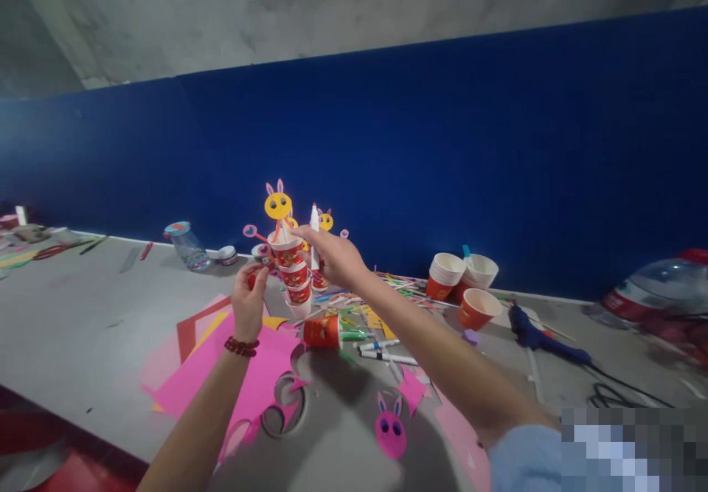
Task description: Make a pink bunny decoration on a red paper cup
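Observation:
My right hand (338, 257) grips a white marker (315, 240) with a red tip, held upright beside a stack of red paper cups (296, 274). A yellow paper rabbit face (277, 206) with pink ears rises from the top cup, and pink round paper pieces (251, 231) stick out at the side. My left hand (248, 294) is closed just left of the stack, its fingertips pinching a small red cap (253, 281). More yellow rabbit figures (326, 220) stand behind, partly hidden by my right hand.
Pink paper sheets (254, 366) lie under my left arm. An orange cup (322, 332) lies on its side near capped markers (387, 357). A pink rabbit face (391, 433) is in front. Stacked cups (445, 274), a blue glue gun (545, 341) and a bottle (658, 293) are right.

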Motion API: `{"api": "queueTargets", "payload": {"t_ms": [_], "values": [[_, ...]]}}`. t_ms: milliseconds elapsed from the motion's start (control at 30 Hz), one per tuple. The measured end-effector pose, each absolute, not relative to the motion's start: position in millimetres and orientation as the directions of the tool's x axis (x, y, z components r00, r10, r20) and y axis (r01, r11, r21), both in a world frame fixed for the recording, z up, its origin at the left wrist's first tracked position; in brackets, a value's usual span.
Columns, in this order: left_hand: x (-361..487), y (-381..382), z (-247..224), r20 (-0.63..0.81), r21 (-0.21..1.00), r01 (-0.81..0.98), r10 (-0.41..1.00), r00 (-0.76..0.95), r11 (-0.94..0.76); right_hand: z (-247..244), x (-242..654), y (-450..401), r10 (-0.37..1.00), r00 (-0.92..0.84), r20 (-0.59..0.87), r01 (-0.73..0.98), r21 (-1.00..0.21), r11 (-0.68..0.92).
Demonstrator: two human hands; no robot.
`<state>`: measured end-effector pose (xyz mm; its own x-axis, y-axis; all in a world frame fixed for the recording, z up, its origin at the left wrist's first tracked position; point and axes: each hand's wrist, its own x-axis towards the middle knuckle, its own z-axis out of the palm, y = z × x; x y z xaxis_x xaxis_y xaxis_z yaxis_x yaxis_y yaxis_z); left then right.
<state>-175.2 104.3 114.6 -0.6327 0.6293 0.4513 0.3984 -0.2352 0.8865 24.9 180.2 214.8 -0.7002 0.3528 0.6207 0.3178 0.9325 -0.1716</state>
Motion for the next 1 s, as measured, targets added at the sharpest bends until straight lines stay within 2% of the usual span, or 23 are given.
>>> {"api": "queueTargets", "payload": {"t_ms": [100, 233, 400, 667, 867, 1000], "values": [[-174, 108, 117, 0.465, 0.848, 0.508, 0.671, -0.578, -0.15, 215, 12, 189, 0.375, -0.717, 0.587, 0.386, -0.112, 0.915], [-174, 114, 114, 0.456, 0.775, 0.631, 0.717, -0.526, -0.03, 212, 3, 195, 0.339, -0.759, 0.555, 0.357, -0.08, 0.931], [-173, 120, 112, 0.48, 0.653, 0.754, 0.729, -0.488, 0.075, 210, -2, 201, 0.316, -0.77, 0.555, 0.275, -0.157, 0.948], [-172, 122, 120, 0.493, 0.541, 0.835, 0.768, -0.409, 0.098, 216, -7, 203, 0.313, -0.772, 0.553, 0.201, -0.255, 0.946], [-173, 120, 120, 0.492, 0.516, 0.85, 0.776, -0.395, 0.106, 246, 8, 203, 0.275, -0.598, 0.753, 0.068, -0.294, 0.953], [-174, 120, 119, 0.497, 0.525, 0.843, 0.761, -0.417, 0.119, 271, 42, 192, 0.335, -0.43, 0.838, 0.049, -0.349, 0.936]]}}
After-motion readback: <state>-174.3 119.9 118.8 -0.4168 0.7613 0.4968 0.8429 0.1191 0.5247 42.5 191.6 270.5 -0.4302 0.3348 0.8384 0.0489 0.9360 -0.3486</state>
